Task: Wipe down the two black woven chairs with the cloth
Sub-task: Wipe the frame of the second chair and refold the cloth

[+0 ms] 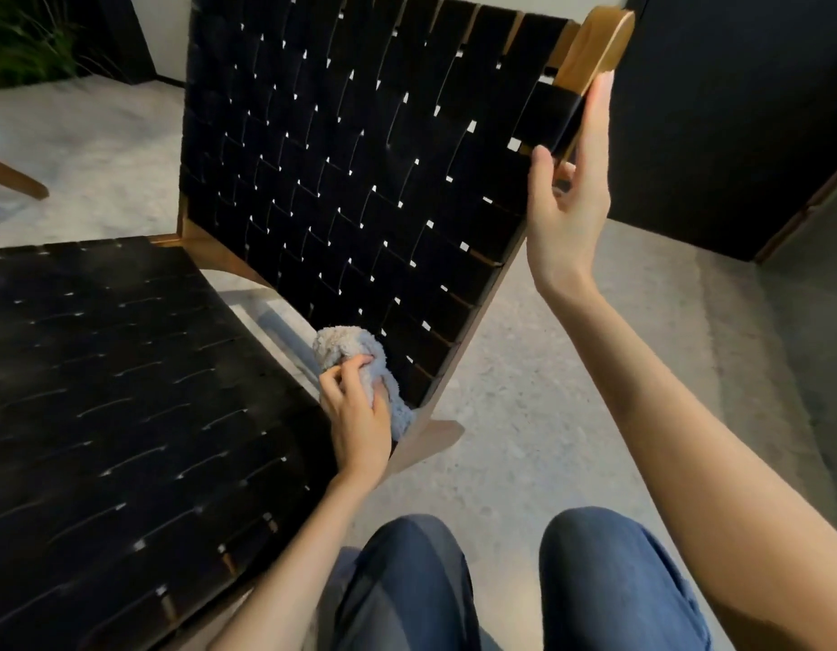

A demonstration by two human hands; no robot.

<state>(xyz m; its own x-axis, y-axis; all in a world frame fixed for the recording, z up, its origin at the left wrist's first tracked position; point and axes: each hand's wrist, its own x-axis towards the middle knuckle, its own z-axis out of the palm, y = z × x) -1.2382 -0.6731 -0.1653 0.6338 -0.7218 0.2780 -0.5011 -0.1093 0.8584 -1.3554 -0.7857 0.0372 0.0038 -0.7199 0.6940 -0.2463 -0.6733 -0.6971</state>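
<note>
Your left hand grips the bunched cloth, pressed low on the woven backrest just above the seat. Your right hand, fingers straight, steadies the wooden frame. This chair looks mid-wipe, and the second one, not clearly in view, is probably left to do

Floor: pale speckled concrete, evenly lit, soft shadows. Right: tall dark panel with wood trim at its lower edge, maybe a cabinet, view too dim to tell. Top left: green plant, white wall strip. Left edge: slanted wooden leg.
</note>
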